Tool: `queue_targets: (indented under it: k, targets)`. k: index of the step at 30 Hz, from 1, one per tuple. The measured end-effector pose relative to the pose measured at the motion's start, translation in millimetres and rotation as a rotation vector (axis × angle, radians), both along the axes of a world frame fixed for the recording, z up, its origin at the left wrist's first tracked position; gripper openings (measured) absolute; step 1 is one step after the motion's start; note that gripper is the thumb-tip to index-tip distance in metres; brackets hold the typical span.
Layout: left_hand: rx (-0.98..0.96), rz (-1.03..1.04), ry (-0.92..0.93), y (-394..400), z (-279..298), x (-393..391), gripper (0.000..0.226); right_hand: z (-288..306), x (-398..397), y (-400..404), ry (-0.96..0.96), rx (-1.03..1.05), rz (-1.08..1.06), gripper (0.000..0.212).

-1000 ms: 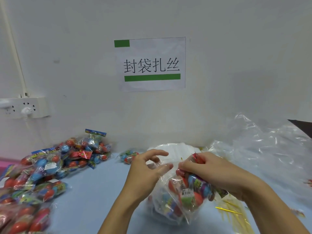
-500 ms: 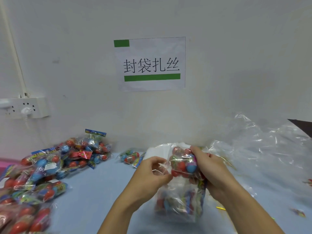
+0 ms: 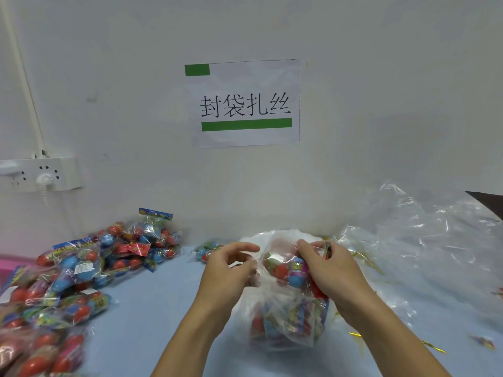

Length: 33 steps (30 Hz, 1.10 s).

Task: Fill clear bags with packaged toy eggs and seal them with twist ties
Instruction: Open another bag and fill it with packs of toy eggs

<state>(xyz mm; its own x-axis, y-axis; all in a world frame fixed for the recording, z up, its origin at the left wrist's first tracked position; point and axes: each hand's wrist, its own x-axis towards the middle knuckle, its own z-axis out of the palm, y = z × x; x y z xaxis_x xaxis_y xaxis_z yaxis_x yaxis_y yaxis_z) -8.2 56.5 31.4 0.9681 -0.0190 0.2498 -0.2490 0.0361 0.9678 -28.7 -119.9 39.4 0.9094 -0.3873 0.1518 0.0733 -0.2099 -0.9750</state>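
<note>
Clear bag (image 3: 288,322) stands on the counter (image 3: 152,317) at 6 o'clock; left hand (image 3: 228,270) pinches its rim, right hand (image 3: 332,270) grips an egg pack (image 3: 292,269) going in. Film looks soft, slippery and light, so probably best gathered at the neck.

A clear bag (image 3: 288,317) stands on the blue table (image 3: 152,317), part-filled with red and blue egg packs (image 3: 290,269) and open at the top. More packs (image 3: 81,270) lie heaped at left, and gold ties (image 3: 432,348) are scattered at right.
</note>
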Motion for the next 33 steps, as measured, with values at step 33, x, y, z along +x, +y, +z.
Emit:
queue_targets:
  k: [33]
  targets:
    - [0.21,0.042,-0.494,-35,8,-27,0.03,5,-14,14,0.143,-0.468,0.247,0.016]
